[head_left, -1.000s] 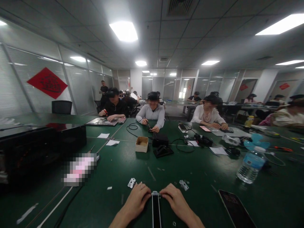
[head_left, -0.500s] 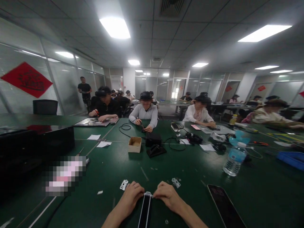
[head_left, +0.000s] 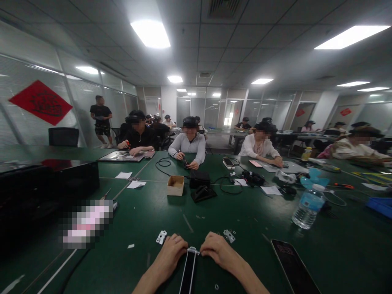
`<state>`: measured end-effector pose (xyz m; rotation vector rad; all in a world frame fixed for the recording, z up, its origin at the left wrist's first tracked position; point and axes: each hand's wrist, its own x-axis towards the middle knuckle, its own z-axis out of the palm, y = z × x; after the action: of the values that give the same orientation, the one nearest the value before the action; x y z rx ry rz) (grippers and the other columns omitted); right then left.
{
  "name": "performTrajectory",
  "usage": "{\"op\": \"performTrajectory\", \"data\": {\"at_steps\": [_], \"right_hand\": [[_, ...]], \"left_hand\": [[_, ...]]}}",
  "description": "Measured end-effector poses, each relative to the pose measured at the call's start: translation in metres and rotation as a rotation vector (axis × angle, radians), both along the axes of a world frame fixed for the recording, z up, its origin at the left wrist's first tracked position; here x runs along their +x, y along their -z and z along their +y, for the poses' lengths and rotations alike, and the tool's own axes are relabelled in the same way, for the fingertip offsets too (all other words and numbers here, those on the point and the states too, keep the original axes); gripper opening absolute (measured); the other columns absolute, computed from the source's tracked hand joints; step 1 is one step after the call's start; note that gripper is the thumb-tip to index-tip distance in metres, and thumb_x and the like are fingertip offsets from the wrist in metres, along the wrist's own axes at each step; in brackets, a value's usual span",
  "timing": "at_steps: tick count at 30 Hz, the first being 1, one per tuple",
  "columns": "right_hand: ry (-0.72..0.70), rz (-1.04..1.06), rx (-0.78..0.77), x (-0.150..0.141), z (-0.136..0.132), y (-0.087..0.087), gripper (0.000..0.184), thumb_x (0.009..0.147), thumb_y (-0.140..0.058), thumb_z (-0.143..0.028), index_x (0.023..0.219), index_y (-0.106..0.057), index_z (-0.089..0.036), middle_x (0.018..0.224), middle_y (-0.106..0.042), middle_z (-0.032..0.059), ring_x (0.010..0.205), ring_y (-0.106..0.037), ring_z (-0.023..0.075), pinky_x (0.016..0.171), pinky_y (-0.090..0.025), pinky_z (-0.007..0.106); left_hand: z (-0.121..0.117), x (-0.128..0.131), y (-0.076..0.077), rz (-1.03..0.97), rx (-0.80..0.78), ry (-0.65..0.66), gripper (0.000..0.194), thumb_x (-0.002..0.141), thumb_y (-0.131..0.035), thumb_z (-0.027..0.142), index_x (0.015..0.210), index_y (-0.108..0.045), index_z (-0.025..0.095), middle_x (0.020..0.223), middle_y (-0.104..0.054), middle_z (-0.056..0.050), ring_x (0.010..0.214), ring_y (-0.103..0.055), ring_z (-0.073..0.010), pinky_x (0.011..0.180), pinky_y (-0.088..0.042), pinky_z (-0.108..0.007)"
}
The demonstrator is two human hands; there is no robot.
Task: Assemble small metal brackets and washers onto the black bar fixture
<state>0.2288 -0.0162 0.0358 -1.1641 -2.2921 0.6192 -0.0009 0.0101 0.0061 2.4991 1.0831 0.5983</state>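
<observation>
Head camera: Two bare hands worked at the near side of a green tabletop (head_left: 147, 218), one at each side of a slim dark bar (head_left: 187, 273) with pale edges.
Bar: It lay between the forearms, its long axis running near to far with the far end leaning slightly right; its near end was cut off by the bottom edge of the view.
Metal end fitting: The silvery piece (head_left: 192, 250) sat crosswise at the bar's far end, between the two sets of fingertips.
Left hand: Fingers curled together, the left hand (head_left: 174, 250) reached the fitting's left end.
Right hand: Thumb and fingers drawn close, the right hand (head_left: 214, 247) met its right end. Neither hand was clearly nearer.
Grip: Both hands appeared to touch the fitting, but whether either one pinched it could not be told.
Brackets: A left metal bracket (head_left: 161, 237) and a right metal bracket (head_left: 229, 235) lay just beyond the hands.
Near right: A small washer (head_left: 217, 287) lay nearest, with a smartphone (head_left: 294, 267) farther right and a water bottle (head_left: 308, 207) beyond it.
Far side: An open box (head_left: 175, 187) stood before a seated co-worker (head_left: 191, 143) in a grey top.
</observation>
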Motion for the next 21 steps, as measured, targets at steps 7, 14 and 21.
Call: {"op": "performTrajectory", "data": {"at_steps": [7, 14, 21], "right_hand": [[0.072, 0.170, -0.099, -0.001, 0.004, 0.012, 0.010, 0.080, -0.065, -0.024, 0.077, -0.075, -0.025, 0.076, -0.072, -0.0010, 0.083, -0.057, 0.0165, 0.077, -0.042, 0.027], [0.161, 0.183, -0.147, -0.003, 0.003, 0.023, 0.004, 0.073, -0.071, -0.019, 0.071, -0.073, -0.022, 0.077, -0.070, 0.0004, 0.082, -0.059, 0.0165, 0.077, -0.041, 0.028], [0.021, -0.081, 0.006, 0.001, 0.000, -0.006, 0.003, 0.080, -0.068, -0.025, 0.081, -0.070, -0.023, 0.085, -0.070, -0.0017, 0.089, -0.056, 0.0161, 0.081, -0.035, 0.030]], "left_hand": [[-0.003, 0.001, -0.009, 0.016, -0.028, 0.007, 0.019, 0.092, -0.043, 0.010, 0.090, -0.060, 0.020, 0.092, -0.062, -0.002, 0.088, -0.051, -0.0188, 0.075, -0.036, -0.030], [-0.001, 0.000, -0.009, 0.013, -0.039, 0.041, 0.020, 0.095, -0.040, 0.014, 0.090, -0.059, 0.021, 0.092, -0.061, -0.003, 0.087, -0.050, -0.0192, 0.075, -0.037, -0.030], [-0.002, -0.001, -0.010, -0.001, -0.057, 0.054, 0.021, 0.093, -0.040, 0.011, 0.092, -0.059, 0.021, 0.094, -0.061, -0.004, 0.089, -0.050, -0.0200, 0.076, -0.038, -0.032]]}}
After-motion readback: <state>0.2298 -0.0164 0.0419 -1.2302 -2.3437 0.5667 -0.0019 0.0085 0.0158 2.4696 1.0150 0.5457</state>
